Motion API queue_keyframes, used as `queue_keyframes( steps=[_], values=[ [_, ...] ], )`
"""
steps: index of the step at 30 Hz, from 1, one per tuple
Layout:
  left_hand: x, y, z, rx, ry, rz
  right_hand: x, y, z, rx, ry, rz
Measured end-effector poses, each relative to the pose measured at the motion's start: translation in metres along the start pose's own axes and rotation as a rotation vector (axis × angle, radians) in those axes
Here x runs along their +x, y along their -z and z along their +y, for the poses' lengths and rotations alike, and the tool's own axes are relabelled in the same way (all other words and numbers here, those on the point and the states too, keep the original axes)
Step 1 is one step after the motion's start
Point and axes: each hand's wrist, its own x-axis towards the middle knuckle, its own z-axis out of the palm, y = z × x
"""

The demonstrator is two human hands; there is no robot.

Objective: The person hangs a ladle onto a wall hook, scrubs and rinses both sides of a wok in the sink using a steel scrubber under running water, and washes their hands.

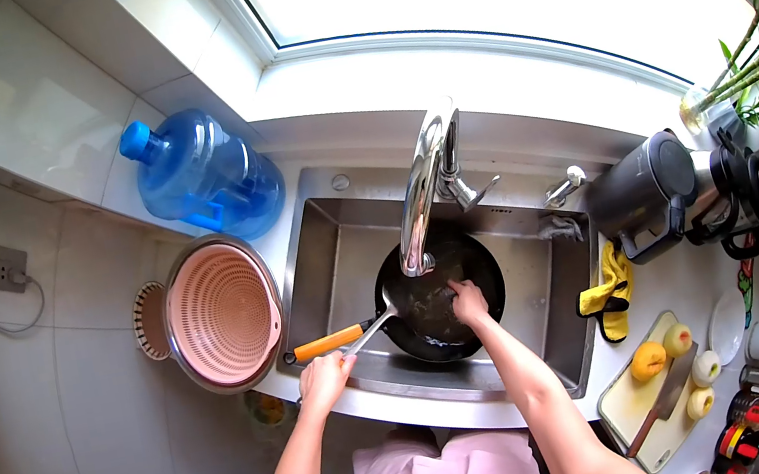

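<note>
A black wok (476, 260) sits in the steel sink (534, 279) under the chrome faucet (425, 178), with some water in it. Its orange handle (329, 342) points left over the sink's edge. My left hand (325, 381) is closed around the handle of a metal cooking spatula (374, 330), just below the wok handle. The spatula's head reaches into the wok and is hard to make out. Inside the wok is my right hand (469, 303), a finger stretched toward the wet bottom, nothing visible in it.
On the left stand a blue water jug (211, 175) and a pink colander (222, 310) in a metal basin. To the right are yellow gloves (609, 291), a dark kettle (641, 191) and a cutting board (657, 454) with a knife (667, 397) and several peeled fruits. A plant stands beyond.
</note>
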Motion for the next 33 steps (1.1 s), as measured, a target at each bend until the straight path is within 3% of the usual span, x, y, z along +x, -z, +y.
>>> queue_keyframes(
  steps=[1,3,6,11,13,16,17,18,20,22,23,24,25,27,31,33],
  values=[
    [0.001,0.001,-0.001,0.001,-0.004,0.002,-0.004,0.001,-0.004,0.001,-0.001,0.004],
    [0.005,0.003,0.000,0.035,-0.012,-0.080,-0.020,0.001,-0.017,0.213,0.315,0.196],
    [0.008,0.000,0.008,0.030,-0.099,-0.062,-0.048,0.017,-0.056,0.259,0.524,0.070],
    [-0.006,0.008,0.006,0.037,-0.146,-0.054,-0.016,0.023,-0.033,-0.106,0.341,0.071],
    [-0.008,0.007,0.001,-0.040,-0.065,0.088,-0.006,0.032,-0.023,-0.171,0.280,0.194],
    [0.001,0.008,0.002,-0.040,0.002,0.115,-0.010,0.027,-0.013,-0.253,0.102,0.425],
    [0.007,0.009,0.003,0.009,0.050,0.126,-0.011,0.019,-0.005,-0.255,0.103,0.426],
    [0.014,0.000,-0.006,0.063,-0.097,0.225,-0.013,0.013,0.001,-0.367,0.179,0.253],
    [0.024,-0.014,-0.013,0.092,-0.137,0.345,-0.015,0.013,0.016,-0.535,0.345,0.017],
    [0.034,-0.036,-0.020,0.138,-0.189,0.522,-0.023,0.015,0.019,-0.538,0.293,0.143],
    [0.040,-0.045,-0.025,0.133,-0.189,0.519,-0.028,0.015,0.020,-0.530,0.236,0.276],
    [0.047,-0.046,-0.023,0.156,-0.089,0.422,-0.032,0.010,0.021,-0.594,0.264,0.256],
    [0.051,-0.046,-0.022,0.178,0.009,0.323,-0.036,0.008,0.025,-0.645,0.323,0.158],
    [0.052,-0.039,-0.023,0.089,-0.023,0.296,-0.042,0.015,0.033,-0.676,0.407,-0.045],
    [0.043,-0.043,-0.013,0.035,0.028,0.265,-0.038,0.028,0.028,-0.579,0.201,0.348],
    [0.043,-0.050,-0.007,0.016,0.011,0.257,-0.038,0.013,0.034,-0.772,0.215,0.221]
  ],
)
